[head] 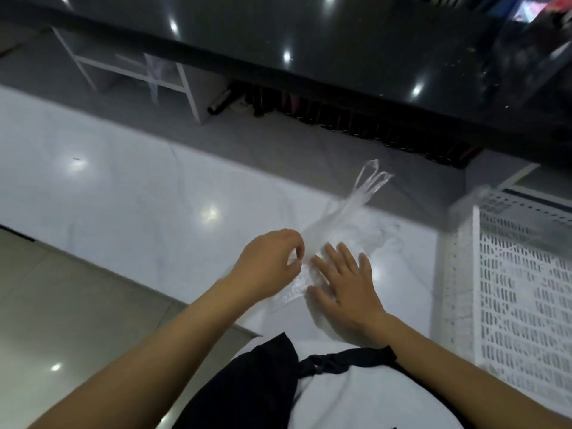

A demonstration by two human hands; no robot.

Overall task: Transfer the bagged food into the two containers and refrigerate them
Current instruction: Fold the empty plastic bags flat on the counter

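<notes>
Two hands work over one clear bag (337,221) on the white counter (123,187). My left hand (269,267) has its fingers curled, thumb and forefinger pinching a fold of the bag at its near end. My right hand (343,286) lies flat just beside the left, fingers straight and spread wide, pressing the film down onto the counter. The bag stretches away from both hands toward the upper right, flattened and creased, and its two loop handles (373,178) stick up off the surface at the far end. I cannot tell whether any food is in it; the film looks thin and limp. A second patch of crumpled clear film (387,239) lies just right of the bag, touching it or part of it, I cannot tell which. A white perforated rack (523,274) stands at the right edge of the counter, near my right forearm. A dark glossy top (309,32) runs across the far side, with a row of dark bottles (340,119) under its edge. A black strap (340,360) crosses my white shirt at the bottom.
</notes>
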